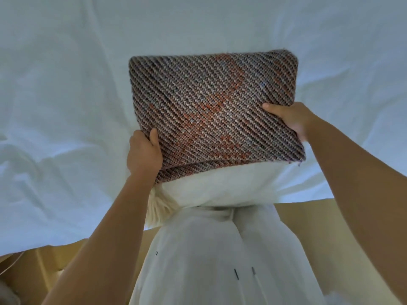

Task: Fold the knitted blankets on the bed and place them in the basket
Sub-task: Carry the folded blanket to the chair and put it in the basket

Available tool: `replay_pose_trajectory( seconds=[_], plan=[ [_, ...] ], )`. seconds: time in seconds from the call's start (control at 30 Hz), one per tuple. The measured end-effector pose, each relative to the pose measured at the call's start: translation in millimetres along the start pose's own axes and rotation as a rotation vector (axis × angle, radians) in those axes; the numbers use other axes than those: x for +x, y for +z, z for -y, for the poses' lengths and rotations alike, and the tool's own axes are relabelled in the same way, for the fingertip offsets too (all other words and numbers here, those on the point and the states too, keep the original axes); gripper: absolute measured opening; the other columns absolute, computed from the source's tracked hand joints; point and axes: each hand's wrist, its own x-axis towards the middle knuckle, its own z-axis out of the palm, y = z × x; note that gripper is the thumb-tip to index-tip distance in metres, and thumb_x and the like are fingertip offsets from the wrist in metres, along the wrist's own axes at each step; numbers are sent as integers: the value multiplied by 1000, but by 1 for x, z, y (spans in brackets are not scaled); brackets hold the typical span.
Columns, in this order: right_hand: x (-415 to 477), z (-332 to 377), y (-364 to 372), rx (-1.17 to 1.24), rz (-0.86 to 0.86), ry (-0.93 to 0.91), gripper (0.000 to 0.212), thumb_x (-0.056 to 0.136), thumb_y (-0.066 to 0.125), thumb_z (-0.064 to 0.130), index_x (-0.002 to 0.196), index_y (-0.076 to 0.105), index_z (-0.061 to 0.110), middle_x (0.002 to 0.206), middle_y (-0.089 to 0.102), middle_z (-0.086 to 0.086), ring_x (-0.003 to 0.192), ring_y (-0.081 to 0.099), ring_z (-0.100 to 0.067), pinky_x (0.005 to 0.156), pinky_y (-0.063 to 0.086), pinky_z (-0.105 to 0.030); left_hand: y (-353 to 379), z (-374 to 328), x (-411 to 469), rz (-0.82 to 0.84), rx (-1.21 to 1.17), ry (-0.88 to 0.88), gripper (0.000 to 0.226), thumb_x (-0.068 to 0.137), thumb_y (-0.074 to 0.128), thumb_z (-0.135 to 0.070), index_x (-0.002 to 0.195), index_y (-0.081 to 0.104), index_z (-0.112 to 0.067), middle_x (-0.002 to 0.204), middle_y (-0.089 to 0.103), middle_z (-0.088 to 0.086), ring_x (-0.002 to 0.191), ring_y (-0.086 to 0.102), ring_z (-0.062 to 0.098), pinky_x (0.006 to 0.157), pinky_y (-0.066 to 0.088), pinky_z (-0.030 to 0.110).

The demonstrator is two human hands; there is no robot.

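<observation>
Left grip (144, 154) pinches the near-left corner of the folded knitted blanket (213, 111), with the thumb (154, 137) flat on the upper face and the fingers hidden beneath. Right grip (290, 119) clamps the right edge the same way, thumb on top and fingers curled under.

Blanket: a thick, pillow-like rectangle in several layers, with rounded corners. It is a coarse knit in raised diagonal ribs, grey-brown and cream, with rust-orange patches crossing the middle. The broad face is turned up to the camera. The long axis runs left to right and the right end sits slightly nearer.

It is held over the near edge of the bed, above the wrinkled white sheet (66, 84). Just under its near edge is a bunched pale cloth (220, 188); contact cannot be told. A cream yarn tassel (158, 208) hangs below the left corner. The person's white garment (220, 260) fills the bottom centre, with tan floor (308, 216) on either side.
</observation>
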Motion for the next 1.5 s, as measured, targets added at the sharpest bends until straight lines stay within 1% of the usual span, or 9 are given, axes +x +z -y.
replay_pose_trajectory(
  seconds=[0.13,0.23,0.4,0.57,0.83,1.03,1.23,1.37,1.5],
  plan=[
    [-5,-14,-7,72,96,109,78,73,74,43,134,45,4,123,61,-15,97,63,-30,93,47,-45,3,13,-11,122,-8,-33,60,92,37,-56,112,45,1,107,56,17,95,56,35,71,41,37],
    [-10,-33,-9,150,106,156,69,78,70,39,132,45,3,116,62,-15,90,64,-25,87,47,-40,0,10,1,174,-73,-38,89,70,53,-75,121,48,-2,119,53,17,112,52,35,93,46,46],
    [-30,-66,-15,265,54,151,68,76,72,38,131,48,4,121,62,-13,95,64,-26,88,48,-39,-3,-33,17,392,-320,-68,87,71,72,-54,138,39,-10,139,48,8,126,47,26,101,38,33],
    [-63,-112,-43,382,-46,118,55,78,73,30,124,54,7,110,64,-11,86,65,-23,82,50,-38,0,-65,-17,608,-340,-111,82,69,75,-49,135,46,-10,136,53,10,120,53,28,104,41,41],
    [-136,-220,-128,562,-284,56,47,77,75,31,118,60,14,103,63,-2,93,62,-23,89,48,-34,30,-171,-160,665,-209,187,65,76,73,-39,132,50,-14,130,57,6,107,57,20,87,43,28],
    [-198,-326,-227,825,-471,26,31,80,72,22,108,62,16,98,64,-2,86,62,-21,84,48,-32,88,-261,-299,680,-151,417,64,75,75,-37,130,52,-14,128,59,5,114,57,25,91,45,31],
    [-251,-435,-292,1073,-679,83,26,78,73,31,100,63,23,91,69,2,83,67,-18,81,51,-34,150,-334,-440,824,-59,696,44,75,74,-35,115,61,-22,102,63,-10,94,61,15,85,48,31],
    [-283,-492,-316,1260,-794,154,31,79,71,34,106,62,19,92,69,-3,83,67,-22,82,53,-37,191,-377,-516,923,32,862,32,75,76,-31,103,66,-22,97,69,-5,90,65,16,83,51,34],
    [-311,-545,-348,1405,-903,201,16,82,69,30,90,62,19,86,70,-2,76,68,-21,74,54,-34,236,-419,-590,1060,96,973,21,77,75,-25,96,67,-22,91,69,-9,85,65,11,77,50,30]
  ],
)
